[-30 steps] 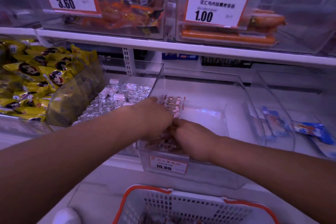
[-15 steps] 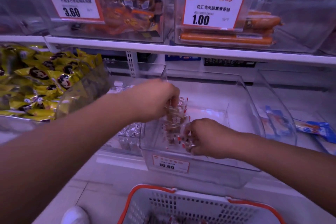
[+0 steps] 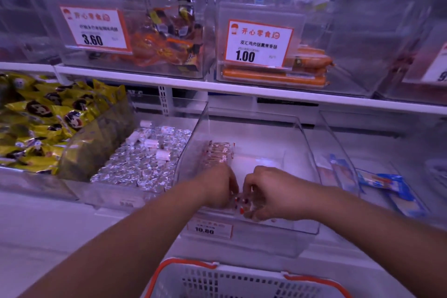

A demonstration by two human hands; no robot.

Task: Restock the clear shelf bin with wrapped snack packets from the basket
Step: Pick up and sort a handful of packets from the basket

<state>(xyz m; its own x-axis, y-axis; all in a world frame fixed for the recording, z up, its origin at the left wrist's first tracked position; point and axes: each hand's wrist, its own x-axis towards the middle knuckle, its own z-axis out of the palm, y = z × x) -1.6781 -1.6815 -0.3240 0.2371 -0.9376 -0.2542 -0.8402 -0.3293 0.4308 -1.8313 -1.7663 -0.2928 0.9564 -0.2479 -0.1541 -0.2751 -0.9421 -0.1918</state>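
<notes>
- Reaching into the clear bin [image 3: 304,143], both hands meet at its front.
- Left hand [image 3: 217,189] and right hand [image 3: 268,193] have fingers curled around wrapped snack packets [image 3: 239,203].
- More packets [image 3: 219,152] lie along the bin's left wall.
- Basket [image 3: 242,278] sits below.

Dim, with a violet-blue cast throughout. Soft glare on clear bin [image 3: 312,150] walls and on foil sweets [image 3: 142,164]. Wide-angle bending of shelf [image 3: 242,91] lines toward the edges. Slight blur overall; price tags [image 3: 257,43] readable, far corners hazy. Faint, diffuse shadows under the forearms.
</notes>
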